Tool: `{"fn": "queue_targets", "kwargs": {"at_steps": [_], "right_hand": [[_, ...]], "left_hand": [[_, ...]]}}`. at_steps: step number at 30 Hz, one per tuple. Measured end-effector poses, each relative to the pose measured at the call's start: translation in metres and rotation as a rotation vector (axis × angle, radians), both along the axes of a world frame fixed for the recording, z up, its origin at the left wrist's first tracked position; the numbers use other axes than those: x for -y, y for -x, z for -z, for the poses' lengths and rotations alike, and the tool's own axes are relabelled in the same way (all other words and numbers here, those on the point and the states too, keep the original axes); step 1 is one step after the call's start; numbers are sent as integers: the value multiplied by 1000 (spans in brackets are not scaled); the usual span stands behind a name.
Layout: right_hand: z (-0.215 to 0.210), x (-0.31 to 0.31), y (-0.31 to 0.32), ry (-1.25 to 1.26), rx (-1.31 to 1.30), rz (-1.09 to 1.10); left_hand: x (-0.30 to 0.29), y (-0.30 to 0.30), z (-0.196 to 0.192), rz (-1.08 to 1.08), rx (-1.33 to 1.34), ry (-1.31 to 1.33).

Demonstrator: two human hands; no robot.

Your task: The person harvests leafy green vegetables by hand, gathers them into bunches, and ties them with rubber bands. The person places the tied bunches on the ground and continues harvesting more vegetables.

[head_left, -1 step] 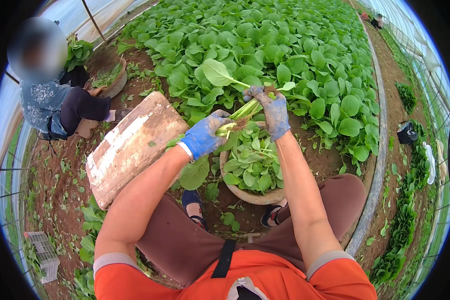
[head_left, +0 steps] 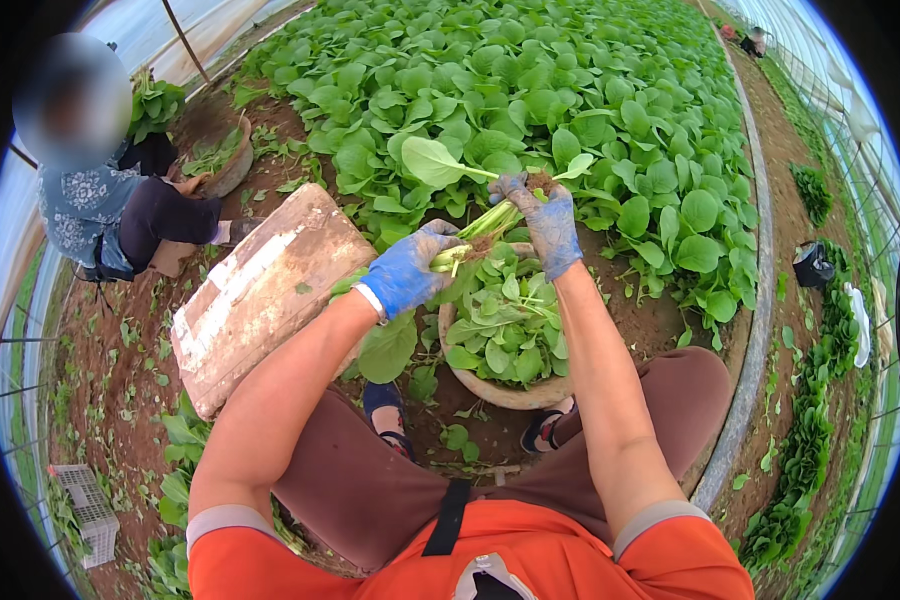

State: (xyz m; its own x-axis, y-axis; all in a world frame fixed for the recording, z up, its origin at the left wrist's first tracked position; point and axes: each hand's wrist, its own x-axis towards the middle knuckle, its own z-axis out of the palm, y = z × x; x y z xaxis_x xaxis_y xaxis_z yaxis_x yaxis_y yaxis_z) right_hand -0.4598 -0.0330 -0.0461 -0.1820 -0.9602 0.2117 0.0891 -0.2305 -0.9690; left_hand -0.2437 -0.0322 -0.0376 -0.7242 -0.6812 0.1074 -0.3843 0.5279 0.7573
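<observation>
Green stems [head_left: 492,222], held.
I see no clear shift, so handling stands unchanged: left hand [head_left: 410,267] clutches stems, right hand [head_left: 545,222] a rooted plant [head_left: 429,162], basin [head_left: 510,397] below both.

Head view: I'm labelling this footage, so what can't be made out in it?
In the head view:
Floor of the basin: hidden by leafy greens.
Gripped part of the stems: hidden by the left hand.
Co-worker's head: blurred.
Distant person, upper right: too small.
Orange shirt: cut off by the lower edge.
</observation>
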Motion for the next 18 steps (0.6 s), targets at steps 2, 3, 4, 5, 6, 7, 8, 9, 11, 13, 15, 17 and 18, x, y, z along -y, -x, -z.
{"fn": "queue_targets", "kwargs": {"at_steps": [2, 3, 4, 5, 6, 7, 8, 9, 11, 13, 15, 17, 18], "right_hand": [[9, 4, 14, 79, -478, 151], [12, 4, 25, 219, -829, 256], [15, 6, 33, 360, -1178, 359], [18, 10, 37, 515, -1169, 392], [24, 10, 39, 415, -1094, 390], [31, 11, 40, 315, -1015, 387], [39, 13, 46, 217, -944, 389], [46, 20, 54, -31, -249, 257], [34, 9, 41, -220, 110, 272], [40, 0, 45, -402, 124, 340], [78, -9, 83, -571, -738, -11], [80, -17, 79, -582, -798, -188], [81, -17, 76, -513, -444, -147]], "left_hand": [[0, 3, 1, 4, 37, 7], [0, 4, 1, 5, 76, 16], [-1, 3, 1, 6, 117, 25], [0, 3, 4, 27, 121, 56], [2, 2, 9, 49, 124, 88], [4, 1, 14, 69, 131, 117], [5, 6, 13, 76, 140, 115], [6, 11, 12, 84, 148, 113], [4, -2, 11, 45, 193, 77], [2, -2, 5, 18, 191, 36], [6, 9, 10, 41, 101, 72], [3, 9, 1, -8, 89, -84], [6, 10, 3, -7, 58, -86]]}}
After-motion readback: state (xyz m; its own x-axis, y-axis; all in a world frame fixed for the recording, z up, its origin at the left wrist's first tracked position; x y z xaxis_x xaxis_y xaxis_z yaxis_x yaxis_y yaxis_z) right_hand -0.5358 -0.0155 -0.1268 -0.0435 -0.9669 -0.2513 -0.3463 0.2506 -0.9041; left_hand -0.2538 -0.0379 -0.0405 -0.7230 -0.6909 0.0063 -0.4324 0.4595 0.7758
